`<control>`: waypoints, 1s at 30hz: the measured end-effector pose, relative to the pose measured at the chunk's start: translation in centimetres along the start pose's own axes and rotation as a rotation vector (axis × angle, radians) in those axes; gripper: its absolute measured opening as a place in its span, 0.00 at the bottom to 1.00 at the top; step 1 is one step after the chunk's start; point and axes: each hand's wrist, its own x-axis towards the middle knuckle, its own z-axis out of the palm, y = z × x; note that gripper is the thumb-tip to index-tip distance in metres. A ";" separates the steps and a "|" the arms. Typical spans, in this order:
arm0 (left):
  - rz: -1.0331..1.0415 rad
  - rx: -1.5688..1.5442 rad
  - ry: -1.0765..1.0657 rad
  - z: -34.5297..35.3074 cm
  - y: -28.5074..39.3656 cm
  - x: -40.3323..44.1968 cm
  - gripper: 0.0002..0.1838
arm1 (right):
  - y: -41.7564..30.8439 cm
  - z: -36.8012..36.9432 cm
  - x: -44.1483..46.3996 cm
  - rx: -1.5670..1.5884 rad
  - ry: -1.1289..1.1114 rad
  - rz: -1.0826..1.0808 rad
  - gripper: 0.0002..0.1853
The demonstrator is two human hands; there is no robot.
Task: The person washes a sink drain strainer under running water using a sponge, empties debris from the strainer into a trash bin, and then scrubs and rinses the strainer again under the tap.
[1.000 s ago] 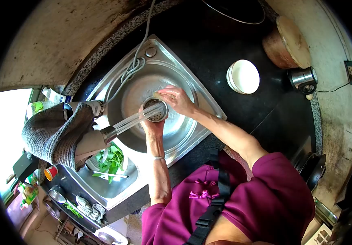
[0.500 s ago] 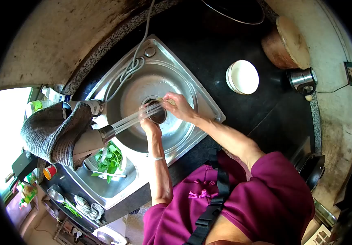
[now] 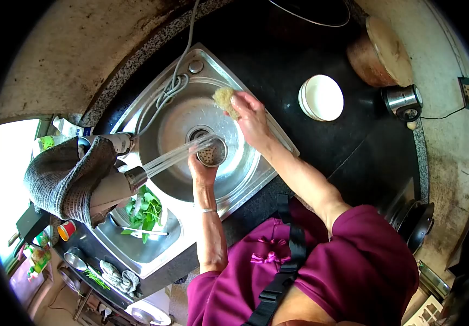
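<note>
Head view: left hand (image 3: 203, 172) curled round a perforated metal cup (image 3: 209, 157), over the round sink basin (image 3: 173, 124), in the tap stream (image 3: 170, 161). Right hand (image 3: 252, 118) pinches a fibrous scrubber (image 3: 224, 101), clear of the cup. Risk: wet metal could slip from a slack grip; tilting could splash water.

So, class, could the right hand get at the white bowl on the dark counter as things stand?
Probably yes: nothing visible stands between the right hand and the white bowl, which sits beside the sink. That hand's scrubbing pad might hinder grasping.
</note>
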 end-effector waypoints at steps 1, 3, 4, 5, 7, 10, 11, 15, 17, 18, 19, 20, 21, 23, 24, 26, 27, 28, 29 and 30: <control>-0.016 0.009 0.022 -0.3 -0.1 -0.2 0.19 | -0.4 0.1 0.3 -0.001 0.000 0.002 0.11; 0.030 0.021 0.091 -0.4 -0.3 -0.3 0.20 | -1.1 0.4 0.8 0.057 -0.059 -0.003 0.12; 0.033 0.020 0.091 -0.2 -0.3 -0.5 0.20 | -1.2 0.5 0.4 0.057 -0.063 -0.003 0.12; 0.073 -0.034 0.106 0.0 -0.2 -0.6 0.20 | -1.4 0.4 -0.6 -0.133 -0.098 -0.008 0.13; 0.149 -0.142 0.093 0.3 -0.2 -0.4 0.20 | -1.0 -0.2 -2.6 -0.429 -0.143 0.041 0.13; 0.197 -0.167 0.043 0.9 -0.2 0.4 0.20 | 2.6 -0.5 -5.1 -0.611 -0.135 -0.091 0.13; 0.255 -0.144 0.117 1.4 -0.5 0.5 0.20 | 2.9 -0.5 -5.2 -0.738 -0.217 -0.143 0.11; 0.422 0.205 0.103 1.8 -1.4 0.6 0.18 | 3.5 -0.2 -6.1 -1.065 -0.485 -0.261 0.06; 0.468 0.226 0.070 2.4 -1.5 0.2 0.18 | 2.9 -0.6 -5.7 -1.083 -0.524 -0.274 0.07; 0.516 0.250 0.048 2.6 -1.6 0.0 0.18 | 2.5 -0.5 -5.6 -0.855 -0.495 0.071 0.09; 0.528 0.227 0.079 3.2 -1.5 0.0 0.18 | 2.1 -0.3 -5.4 -0.609 -0.456 0.404 0.12; 0.530 0.227 0.080 3.2 -1.4 0.1 0.18 | 1.7 0.0 -5.3 -0.608 -0.458 0.404 0.12; 0.536 0.272 0.091 3.2 -1.1 0.3 0.17 | 1.3 0.4 -5.1 -0.391 -0.404 0.454 0.13; 0.466 0.227 0.087 3.4 -1.0 0.1 0.16 | 0.6 1.1 -4.5 -0.137 -0.366 0.520 0.11; 0.468 0.229 0.085 3.3 -1.1 0.0 0.16 | 1.2 0.6 -4.3 -0.135 -0.367 0.517 0.11; 0.515 0.360 0.031 2.8 -1.2 -0.2 0.16 | 3.0 -0.6 -4.0 -0.608 -0.669 0.176 0.09; 0.479 0.385 0.031 3.1 -1.3 -0.8 0.15 | 2.8 -0.6 -3.8 -0.775 -0.767 -0.050 0.06; 0.457 0.416 0.087 2.3 -1.7 -0.4 0.16 | 2.5 -0.6 -3.7 -0.773 -0.772 -0.050 0.06; 0.445 0.379 0.120 2.2 -2.0 -0.2 0.17 | 2.1 -0.7 -3.8 -1.042 -0.857 -0.168 0.05; 0.433 0.344 0.152 2.3 -2.3 -0.1 0.18 | 1.9 -0.6 -3.8 -1.310 -0.931 -0.292 0.05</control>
